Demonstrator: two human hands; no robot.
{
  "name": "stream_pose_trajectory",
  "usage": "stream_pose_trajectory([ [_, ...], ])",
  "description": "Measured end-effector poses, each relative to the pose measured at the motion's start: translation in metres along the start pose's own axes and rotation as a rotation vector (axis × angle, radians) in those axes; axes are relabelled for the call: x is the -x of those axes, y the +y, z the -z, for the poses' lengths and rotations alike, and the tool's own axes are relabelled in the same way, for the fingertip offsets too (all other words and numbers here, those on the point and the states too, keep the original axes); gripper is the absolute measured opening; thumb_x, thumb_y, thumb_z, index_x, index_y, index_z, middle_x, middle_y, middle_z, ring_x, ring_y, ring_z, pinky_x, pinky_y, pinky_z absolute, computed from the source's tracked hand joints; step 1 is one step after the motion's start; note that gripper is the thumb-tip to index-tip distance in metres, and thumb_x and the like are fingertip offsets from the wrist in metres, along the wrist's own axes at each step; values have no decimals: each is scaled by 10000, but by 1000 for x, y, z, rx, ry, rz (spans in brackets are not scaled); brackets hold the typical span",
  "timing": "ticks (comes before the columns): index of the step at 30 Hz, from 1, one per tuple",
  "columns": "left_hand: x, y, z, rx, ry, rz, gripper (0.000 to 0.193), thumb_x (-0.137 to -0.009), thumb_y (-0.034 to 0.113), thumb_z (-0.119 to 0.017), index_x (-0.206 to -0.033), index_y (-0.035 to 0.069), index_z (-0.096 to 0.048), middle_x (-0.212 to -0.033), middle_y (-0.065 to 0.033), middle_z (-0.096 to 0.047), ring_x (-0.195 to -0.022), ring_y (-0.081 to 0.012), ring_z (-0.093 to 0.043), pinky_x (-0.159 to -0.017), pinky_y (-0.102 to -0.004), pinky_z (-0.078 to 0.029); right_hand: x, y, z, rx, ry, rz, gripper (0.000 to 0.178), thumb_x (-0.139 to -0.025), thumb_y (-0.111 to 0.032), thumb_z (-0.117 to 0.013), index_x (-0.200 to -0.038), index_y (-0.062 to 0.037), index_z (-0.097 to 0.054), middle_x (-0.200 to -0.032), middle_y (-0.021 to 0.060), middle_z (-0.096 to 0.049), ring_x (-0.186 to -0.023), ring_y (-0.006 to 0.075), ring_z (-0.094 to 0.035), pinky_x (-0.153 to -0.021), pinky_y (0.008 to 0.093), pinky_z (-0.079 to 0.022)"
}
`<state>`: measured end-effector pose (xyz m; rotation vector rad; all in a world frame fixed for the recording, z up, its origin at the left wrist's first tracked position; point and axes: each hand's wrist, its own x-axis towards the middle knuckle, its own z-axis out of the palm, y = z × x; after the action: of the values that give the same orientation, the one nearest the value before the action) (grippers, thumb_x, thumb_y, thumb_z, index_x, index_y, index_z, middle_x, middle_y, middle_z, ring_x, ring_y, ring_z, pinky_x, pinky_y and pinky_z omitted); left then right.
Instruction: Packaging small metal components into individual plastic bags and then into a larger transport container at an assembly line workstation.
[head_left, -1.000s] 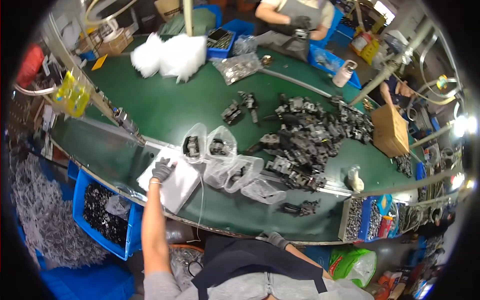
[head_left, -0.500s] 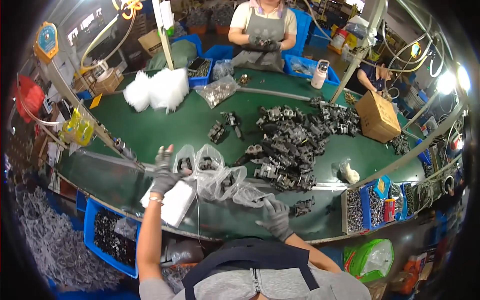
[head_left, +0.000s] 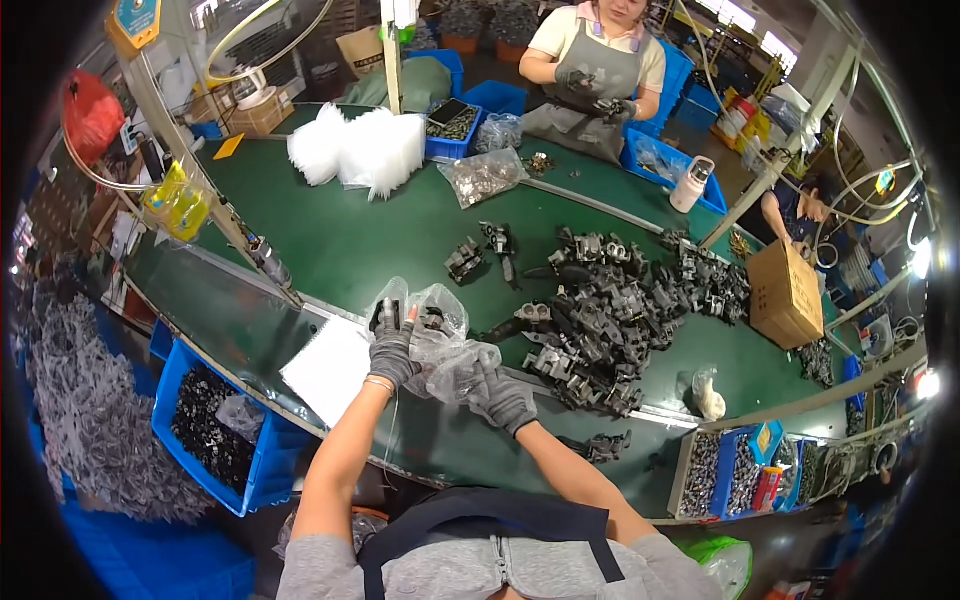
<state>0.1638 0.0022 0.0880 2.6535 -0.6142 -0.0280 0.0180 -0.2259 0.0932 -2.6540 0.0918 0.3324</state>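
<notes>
While my gloved left hand (head_left: 393, 350) reaches over the clear plastic bags (head_left: 442, 373) with fingers extended, my right hand (head_left: 505, 399) lies against their right-hand end. Whether either is closed on plastic, I cannot tell. Bags lie on the green desk (head_left: 350, 245), between a white stack (head_left: 328, 368) at left and the heap of dark metal assemblies (head_left: 612, 310) at right.

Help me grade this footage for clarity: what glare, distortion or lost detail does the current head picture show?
Head view: a lamp flares white at the right rim; head view: fisheye blackens the corners and curves the green table; head view: the white sheets look washed out; head view: the clear bags at the left hand and right hand have hard-to-trace edges.
</notes>
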Motion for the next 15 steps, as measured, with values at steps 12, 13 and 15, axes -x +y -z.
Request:
stream_pose_trajectory([
  [12, -35, -1, -51, 31, -244, 191, 723, -754, 326, -705, -1383, 90, -438, -1359, -231, -467, -1220, -359, -494, -1057, -386, -368, -121, -3, -15, -169, 25, 290, 737, -787, -309, -702, -1425, -126, -381, -1240, 264, -555, -1047, 423, -594, -875, 448, -495],
  [13, -36, -1, -52, 33, -222, 205, 723, -754, 326, -705, -1383, 90, -438, -1359, -231, -467, -1220, -359, -494, -1057, -386, -368, -120, -2, -14, -187, 73, 292, 617, -799, -294, -682, -1344, -99, -470, -1225, 260, -566, -1055, 416, -592, -893, 441, -487],
  [15, -20, 21, -54, -84, -238, -81, 544, -784, 266, -642, -1278, 76, -517, -1235, -199, -552, -1108, -345, -562, -959, -409, -428, -103, -2, -16, -203, 134, 230, 460, -822, -263, -641, -1231, -61, -579, -1165, 253, -599, -1040, 404, -601, -893, 437, -486],
])
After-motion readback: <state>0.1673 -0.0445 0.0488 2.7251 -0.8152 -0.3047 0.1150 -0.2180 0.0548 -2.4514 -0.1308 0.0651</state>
